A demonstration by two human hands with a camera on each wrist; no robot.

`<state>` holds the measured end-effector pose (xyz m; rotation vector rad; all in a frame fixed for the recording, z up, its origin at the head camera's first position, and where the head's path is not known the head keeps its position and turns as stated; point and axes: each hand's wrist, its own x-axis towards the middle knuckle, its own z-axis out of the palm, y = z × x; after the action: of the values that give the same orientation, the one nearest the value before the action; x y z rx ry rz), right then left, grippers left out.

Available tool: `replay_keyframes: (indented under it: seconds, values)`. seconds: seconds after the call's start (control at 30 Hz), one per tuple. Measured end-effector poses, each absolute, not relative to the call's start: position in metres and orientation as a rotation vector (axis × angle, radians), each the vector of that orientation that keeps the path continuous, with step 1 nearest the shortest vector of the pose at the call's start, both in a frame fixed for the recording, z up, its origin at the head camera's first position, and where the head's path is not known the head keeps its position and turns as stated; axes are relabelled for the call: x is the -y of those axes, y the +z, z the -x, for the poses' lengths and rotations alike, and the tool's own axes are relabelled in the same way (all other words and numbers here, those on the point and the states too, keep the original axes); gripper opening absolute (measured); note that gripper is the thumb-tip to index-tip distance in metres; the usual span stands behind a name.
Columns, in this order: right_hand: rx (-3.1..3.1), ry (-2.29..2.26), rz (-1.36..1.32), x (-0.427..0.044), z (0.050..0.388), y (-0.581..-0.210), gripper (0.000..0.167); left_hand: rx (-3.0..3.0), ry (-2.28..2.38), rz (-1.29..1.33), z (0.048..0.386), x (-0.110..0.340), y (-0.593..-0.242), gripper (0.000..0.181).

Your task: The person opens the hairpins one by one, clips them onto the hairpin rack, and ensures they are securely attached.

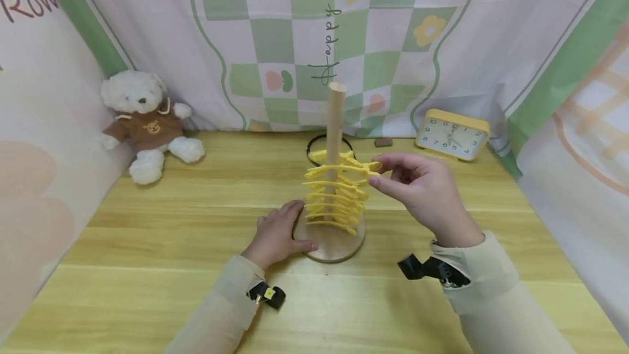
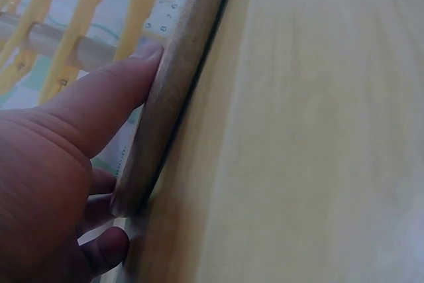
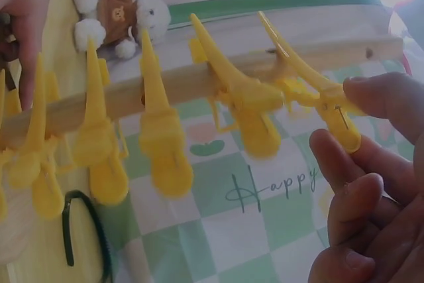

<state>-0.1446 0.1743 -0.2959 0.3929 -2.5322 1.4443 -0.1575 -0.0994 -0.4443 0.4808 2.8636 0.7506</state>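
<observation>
A wooden stand has an upright round post (image 1: 336,119) on a round base (image 1: 334,250). Yellow plastic clips (image 3: 157,97) sit one above another along the post, several in all. My right hand (image 1: 427,193) pinches the end of the topmost clip (image 3: 291,54) between thumb and fingertips, to the right of the post. That clip's long arms reach across the post. Low at the base's left side, my left hand (image 1: 277,236) grips the rim, thumb on the upper face. In the left wrist view its other fingers lie by the rim (image 2: 175,84), partly hidden.
A black hoop (image 1: 310,152) lies behind the post. Further back are a small dark block (image 1: 383,142) and a yellow-framed clock (image 1: 452,135) at right. A white teddy bear (image 1: 152,130) in a brown top sits at the back left. Patterned curtains (image 1: 270,42) enclose the wooden table (image 1: 196,179).
</observation>
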Motion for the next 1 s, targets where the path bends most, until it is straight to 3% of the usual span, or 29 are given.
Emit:
replay_keyframes:
  seconds: [0.77,1.0]
  values:
    - [2.499,1.510,-0.474,-0.1702,0.1468,-0.3031,0.030,-2.866,0.857,-0.472,0.1522,0.1019,-0.4447,0.102]
    - [2.466,1.515,-0.491,-0.1764,0.1447,-0.3037,0.040,-2.915,0.851,-0.478,0.1525,0.0978,-0.4493,0.102]
